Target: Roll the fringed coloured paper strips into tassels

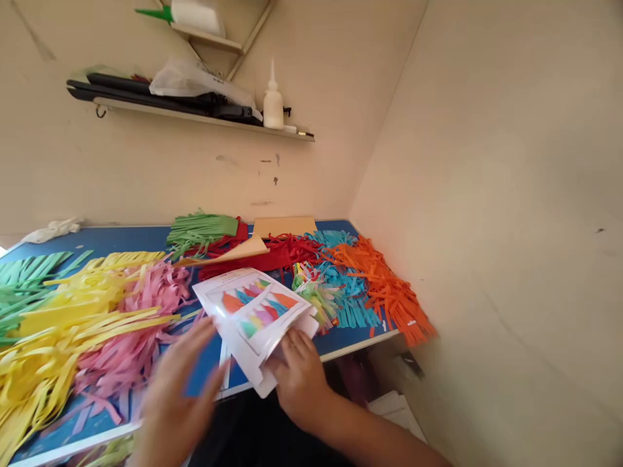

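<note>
The right hand point(299, 379) grips a bent printed sheet point(253, 311) by its lower edge; the left hand point(180, 392), open and blurred, holds nothing, just beside pink paper fringe point(131, 331).

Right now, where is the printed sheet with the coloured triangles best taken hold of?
The printed sheet is best held by its near edge, from the person's side, as the right hand does: that edge seems to jut past the blue table, leaving room for a hand, while its far end sits over cut paper fringes.
</note>
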`<action>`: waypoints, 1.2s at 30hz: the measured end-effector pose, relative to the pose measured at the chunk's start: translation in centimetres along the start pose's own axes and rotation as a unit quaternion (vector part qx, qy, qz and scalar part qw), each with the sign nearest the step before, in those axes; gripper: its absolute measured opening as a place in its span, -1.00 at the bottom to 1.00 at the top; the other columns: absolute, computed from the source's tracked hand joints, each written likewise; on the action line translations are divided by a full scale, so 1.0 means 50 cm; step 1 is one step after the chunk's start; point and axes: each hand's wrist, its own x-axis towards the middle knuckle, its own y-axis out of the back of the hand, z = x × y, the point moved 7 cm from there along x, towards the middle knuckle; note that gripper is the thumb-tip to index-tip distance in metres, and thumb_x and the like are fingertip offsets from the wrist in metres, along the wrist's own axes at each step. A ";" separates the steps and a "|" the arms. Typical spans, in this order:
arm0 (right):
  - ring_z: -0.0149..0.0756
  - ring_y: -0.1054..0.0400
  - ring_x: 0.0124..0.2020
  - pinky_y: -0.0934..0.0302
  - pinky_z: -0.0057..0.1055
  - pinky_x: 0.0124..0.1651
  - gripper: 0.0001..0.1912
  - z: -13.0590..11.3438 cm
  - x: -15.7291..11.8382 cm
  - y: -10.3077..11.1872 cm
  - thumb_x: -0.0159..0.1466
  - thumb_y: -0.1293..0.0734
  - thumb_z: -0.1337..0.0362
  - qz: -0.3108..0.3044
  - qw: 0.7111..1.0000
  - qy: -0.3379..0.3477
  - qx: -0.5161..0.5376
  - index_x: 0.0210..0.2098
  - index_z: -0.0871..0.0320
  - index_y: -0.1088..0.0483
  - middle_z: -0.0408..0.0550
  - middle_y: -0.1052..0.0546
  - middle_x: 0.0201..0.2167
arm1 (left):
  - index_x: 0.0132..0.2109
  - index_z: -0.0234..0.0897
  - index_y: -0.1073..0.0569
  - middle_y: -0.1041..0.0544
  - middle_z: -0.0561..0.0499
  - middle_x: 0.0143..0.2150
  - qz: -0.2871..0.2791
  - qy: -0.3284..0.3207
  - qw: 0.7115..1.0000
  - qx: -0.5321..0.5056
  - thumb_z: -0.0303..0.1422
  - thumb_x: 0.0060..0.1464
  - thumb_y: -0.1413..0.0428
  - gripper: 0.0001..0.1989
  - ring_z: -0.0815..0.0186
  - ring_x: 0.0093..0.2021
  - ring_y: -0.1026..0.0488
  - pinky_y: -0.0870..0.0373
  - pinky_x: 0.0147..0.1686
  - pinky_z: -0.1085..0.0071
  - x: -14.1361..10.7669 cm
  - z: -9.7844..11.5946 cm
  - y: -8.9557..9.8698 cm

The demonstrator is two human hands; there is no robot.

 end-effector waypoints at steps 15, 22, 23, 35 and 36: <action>0.25 0.01 0.37 0.13 0.26 0.31 -0.19 0.265 0.075 -0.043 0.25 -0.40 0.05 -0.101 0.947 -0.288 -0.097 0.38 0.18 -0.09 0.31 -0.06 0.39 | 0.40 0.12 0.02 -0.26 -0.15 0.37 -0.059 -0.017 0.991 0.123 -0.40 0.25 0.08 -0.36 -0.07 0.41 -0.05 -0.03 0.22 -0.37 -0.125 -0.017 -0.161; -0.01 -0.22 0.27 0.44 0.24 0.36 -0.32 0.314 0.123 -0.045 0.29 -0.21 0.48 -0.189 0.939 -0.269 -0.103 0.37 0.05 -0.08 0.15 -0.20 0.35 | 0.37 0.15 -0.08 -0.27 -0.09 0.37 -0.066 0.005 0.993 0.098 -0.33 0.26 0.06 -0.42 -0.05 0.40 -0.09 -0.08 0.22 -0.33 -0.106 -0.035 -0.164; -0.04 -0.17 0.31 0.42 0.22 0.37 -0.31 0.304 0.132 -0.001 0.30 -0.19 0.48 -0.163 0.948 -0.259 -0.089 0.38 0.03 -0.05 0.09 -0.21 0.35 | 0.36 0.11 -0.12 -0.28 -0.09 0.36 -0.062 0.006 0.994 0.093 -0.31 0.26 0.06 -0.44 -0.04 0.40 -0.10 -0.07 0.24 -0.29 -0.101 -0.032 -0.161; -0.05 -0.36 0.10 -0.40 -0.16 -0.02 -0.69 0.013 -0.114 0.030 0.31 -0.31 0.34 0.041 0.986 0.153 -0.049 0.05 0.13 -0.42 0.10 -0.44 0.15 | 0.22 -0.25 -0.34 -0.37 -0.23 0.28 0.004 0.030 0.997 0.073 -0.35 0.18 0.10 -0.52 0.01 0.37 -0.15 -0.18 0.28 -0.11 -0.040 0.018 -0.173; -0.06 -0.37 0.07 -0.41 -0.18 -0.07 -0.73 0.024 -0.126 0.012 0.32 -0.30 0.32 0.024 0.986 0.155 -0.059 0.02 0.12 -0.44 0.08 -0.46 0.13 | 0.25 -0.25 -0.31 -0.35 -0.23 0.29 0.012 0.026 0.997 0.073 -0.34 0.22 0.14 -0.52 0.04 0.38 -0.14 -0.17 0.30 -0.08 -0.036 0.021 -0.173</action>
